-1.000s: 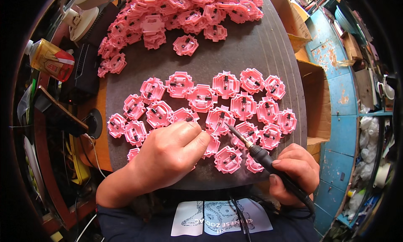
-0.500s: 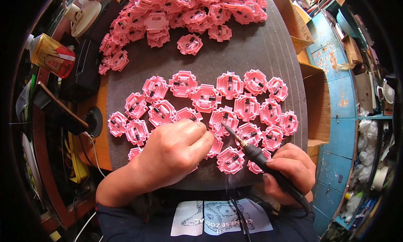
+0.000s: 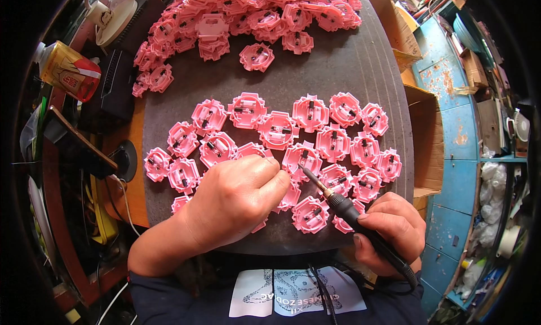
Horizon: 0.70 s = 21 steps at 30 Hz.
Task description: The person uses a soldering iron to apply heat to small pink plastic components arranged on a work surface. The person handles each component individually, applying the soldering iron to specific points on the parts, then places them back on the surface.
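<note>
Pink plastic housings (image 3: 332, 140) with small black-and-clear parts inside lie spread over the dark board (image 3: 186, 94). My left hand (image 3: 239, 195) is closed in a pinch among them; what its fingertips hold is hidden. My right hand (image 3: 394, 235) grips a black soldering iron (image 3: 345, 211) from the lower right, its metal tip at the inside of a central pink housing (image 3: 296, 160), just right of my left fingers.
A heap of pink housings (image 3: 253, 12) covers the board's far end. At left stand a bottle (image 3: 70, 71), a black box (image 3: 107, 88), a tilted dark screen (image 3: 73, 139) and cables. Open cardboard boxes (image 3: 420, 139) line the right edge, beside blue cabinets (image 3: 451, 128) and cluttered shelves.
Over the last second the soldering iron and both my hands have shifted a little, staying at the same central housing. The housings appear slightly shifted in the view.
</note>
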### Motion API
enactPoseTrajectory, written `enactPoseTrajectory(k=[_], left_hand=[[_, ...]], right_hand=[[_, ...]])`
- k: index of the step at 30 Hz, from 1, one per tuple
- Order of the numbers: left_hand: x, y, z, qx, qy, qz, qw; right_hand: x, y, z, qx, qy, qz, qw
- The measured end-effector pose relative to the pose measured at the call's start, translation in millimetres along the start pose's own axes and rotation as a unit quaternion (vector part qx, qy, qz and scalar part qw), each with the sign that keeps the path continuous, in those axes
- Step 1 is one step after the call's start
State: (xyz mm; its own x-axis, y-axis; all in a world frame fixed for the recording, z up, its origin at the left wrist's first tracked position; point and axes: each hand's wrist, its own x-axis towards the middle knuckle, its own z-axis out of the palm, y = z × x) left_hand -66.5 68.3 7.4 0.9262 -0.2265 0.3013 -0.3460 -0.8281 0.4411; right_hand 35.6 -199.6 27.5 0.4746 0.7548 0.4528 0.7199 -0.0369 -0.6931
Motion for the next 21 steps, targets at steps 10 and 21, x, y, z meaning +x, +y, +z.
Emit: enactPoseTrajectory(k=[10, 21], left_hand=[[-6.1, 4.4, -6.9, 0.004, 0.02, -0.02, 1.0], [-7.7, 11.3, -29.8, -0.053, 0.055, -0.058, 0.995]], right_hand=[[2.2, -3.4, -2.9, -0.006, 0.011, -0.003, 1.0], [-0.7, -1.3, -4.3, -0.009, 0.032, 0.004, 0.999]])
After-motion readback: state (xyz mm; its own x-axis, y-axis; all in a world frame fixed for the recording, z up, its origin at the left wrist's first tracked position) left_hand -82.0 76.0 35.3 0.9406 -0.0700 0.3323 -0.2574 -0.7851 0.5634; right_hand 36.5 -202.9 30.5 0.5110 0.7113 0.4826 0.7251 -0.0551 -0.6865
